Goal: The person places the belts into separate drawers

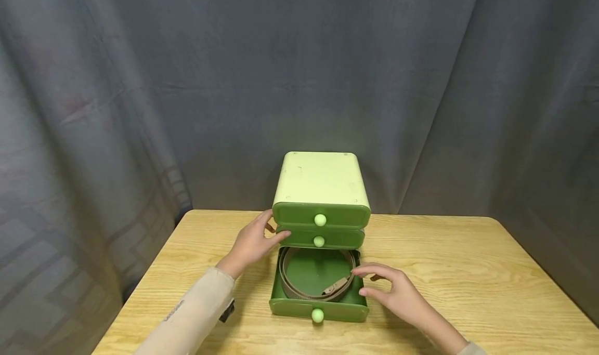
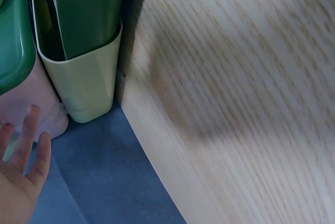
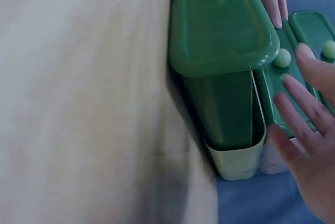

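A small chest of drawers [image 1: 323,178] has a pale yellow-green top and green drawer fronts with round knobs. Its bottom drawer [image 1: 343,311] is pulled out, and a coiled brown belt [image 1: 283,279] with its buckle end at the front right lies inside. My left hand [image 1: 250,243] rests against the chest's left side, thumb at the edge of the middle drawer [image 1: 341,239]; the left wrist view shows spread fingers [image 2: 23,143]. At the right edge of the bottom drawer hovers my right hand [image 1: 395,295], fingertips close to the belt. Nothing is seen in its grasp in the right wrist view.
The chest stands on a light wooden table [image 1: 449,256], near its back edge. Grey-blue curtains [image 1: 374,84] hang behind and on both sides. A small black object [image 1: 227,311] shows beside the left sleeve [image 1: 192,308].
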`<state>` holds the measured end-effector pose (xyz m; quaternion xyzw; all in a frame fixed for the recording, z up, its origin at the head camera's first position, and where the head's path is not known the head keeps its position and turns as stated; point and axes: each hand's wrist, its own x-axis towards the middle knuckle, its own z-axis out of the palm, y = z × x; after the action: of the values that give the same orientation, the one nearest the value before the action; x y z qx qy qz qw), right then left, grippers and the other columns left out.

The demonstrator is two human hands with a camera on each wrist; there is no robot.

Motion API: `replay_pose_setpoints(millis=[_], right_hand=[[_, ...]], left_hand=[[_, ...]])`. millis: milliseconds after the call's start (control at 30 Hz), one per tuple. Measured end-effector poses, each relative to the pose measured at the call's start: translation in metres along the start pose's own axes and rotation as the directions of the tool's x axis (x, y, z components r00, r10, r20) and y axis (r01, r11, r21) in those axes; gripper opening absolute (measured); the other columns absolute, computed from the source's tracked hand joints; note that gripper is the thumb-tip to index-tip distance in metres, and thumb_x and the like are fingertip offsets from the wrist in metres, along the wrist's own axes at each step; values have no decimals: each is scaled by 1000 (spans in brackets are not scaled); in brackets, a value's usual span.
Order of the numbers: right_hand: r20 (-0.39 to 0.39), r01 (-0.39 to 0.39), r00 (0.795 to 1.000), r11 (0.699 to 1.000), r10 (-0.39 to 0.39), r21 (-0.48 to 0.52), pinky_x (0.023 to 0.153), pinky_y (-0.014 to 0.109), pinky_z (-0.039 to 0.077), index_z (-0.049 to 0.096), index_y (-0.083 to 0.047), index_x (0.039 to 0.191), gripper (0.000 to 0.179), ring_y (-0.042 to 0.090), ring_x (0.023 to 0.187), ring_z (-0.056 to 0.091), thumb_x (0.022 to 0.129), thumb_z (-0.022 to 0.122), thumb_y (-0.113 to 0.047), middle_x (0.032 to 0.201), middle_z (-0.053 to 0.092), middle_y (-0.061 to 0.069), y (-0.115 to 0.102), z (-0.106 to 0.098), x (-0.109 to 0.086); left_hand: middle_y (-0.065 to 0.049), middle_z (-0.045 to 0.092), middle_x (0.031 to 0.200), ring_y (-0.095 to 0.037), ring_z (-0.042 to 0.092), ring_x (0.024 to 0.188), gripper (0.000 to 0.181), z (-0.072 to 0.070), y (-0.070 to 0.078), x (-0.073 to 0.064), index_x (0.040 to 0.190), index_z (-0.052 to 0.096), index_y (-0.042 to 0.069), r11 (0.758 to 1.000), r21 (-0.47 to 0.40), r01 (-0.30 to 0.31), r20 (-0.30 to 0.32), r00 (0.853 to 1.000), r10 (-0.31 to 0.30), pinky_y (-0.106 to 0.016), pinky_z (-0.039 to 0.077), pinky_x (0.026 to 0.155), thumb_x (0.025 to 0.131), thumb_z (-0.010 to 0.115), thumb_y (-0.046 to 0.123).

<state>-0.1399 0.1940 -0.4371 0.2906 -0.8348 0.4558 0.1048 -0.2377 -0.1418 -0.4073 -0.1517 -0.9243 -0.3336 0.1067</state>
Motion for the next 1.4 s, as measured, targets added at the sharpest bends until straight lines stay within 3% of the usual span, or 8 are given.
replay_pose_setpoints(millis=[133, 300, 433, 667, 800, 1000, 1300, 1400], right_hand=[[-114, -59, 992, 998, 59, 6, 81, 33, 53, 70, -11, 118, 34, 11, 101, 64, 85, 77, -5, 112, 71, -2, -3, 5, -11], [-170, -170, 969, 983, 179, 70, 79, 30, 54, 69, -9, 119, 35, 11, 99, 64, 85, 77, -7, 115, 70, 3, -5, 10, -25], [-160, -287, 936, 944, 313, 162, 80, 29, 54, 68, -8, 121, 40, 10, 100, 62, 83, 79, -8, 119, 68, 6, -7, 14, -32], [-116, -394, 897, 890, 427, 230, 79, 28, 54, 63, -3, 123, 49, 9, 97, 61, 78, 83, -6, 113, 64, 10, -10, 20, -38], [-69, -421, 890, 871, 450, 252, 80, 26, 53, 59, 1, 126, 55, 10, 97, 61, 77, 83, -6, 114, 61, 11, -10, 22, -39], [-47, -412, 898, 873, 438, 261, 79, 26, 52, 56, 4, 125, 58, 10, 95, 60, 76, 84, -5, 113, 60, 14, -10, 25, -39], [19, -538, 832, 799, 554, 267, 75, 26, 52, 50, 4, 124, 66, 17, 92, 56, 70, 88, -4, 111, 54, 14, -10, 30, -34], [7, -541, 829, 798, 560, 264, 72, 26, 51, 50, 5, 122, 63, 18, 89, 55, 71, 87, -1, 109, 53, 14, -9, 32, -32]], left_hand=[[1, 57, 136, -16, 62, 98, 68, 0, 0, 0, 146, 47, 20, 1000, 7, 3, -5, 1000, -3, -37, 51, 76, 89, 70, 51], [0, 61, 129, -17, 63, 98, 67, 1, -2, 0, 144, 49, 20, 1000, 18, 3, -26, 1000, -3, -38, 51, 75, 89, 69, 52], [0, 63, 125, -17, 63, 98, 66, 2, -3, 0, 143, 51, 19, 1000, 29, 1, -42, 999, 0, -39, 51, 74, 89, 69, 53], [1, 65, 120, -17, 64, 97, 66, 3, -2, 0, 141, 53, 19, 999, 48, 6, -58, 998, -3, -39, 51, 74, 88, 69, 54], [1, 66, 116, -17, 64, 95, 66, 4, -1, 0, 140, 54, 19, 998, 69, 10, -71, 997, -5, -39, 51, 73, 87, 70, 55], [0, 66, 117, -16, 64, 94, 67, 5, 0, 0, 140, 54, 18, 997, 72, 7, -85, 996, -1, -39, 51, 71, 86, 70, 56], [-1, 66, 117, -18, 64, 95, 68, 5, 2, -1, 141, 53, 17, 999, 50, 16, -80, 997, -12, -40, 51, 73, 86, 71, 55], [-1, 66, 116, -18, 64, 95, 69, 5, 2, -1, 141, 53, 18, 998, 54, 19, -78, 997, -15, -39, 51, 73, 86, 71, 55]])
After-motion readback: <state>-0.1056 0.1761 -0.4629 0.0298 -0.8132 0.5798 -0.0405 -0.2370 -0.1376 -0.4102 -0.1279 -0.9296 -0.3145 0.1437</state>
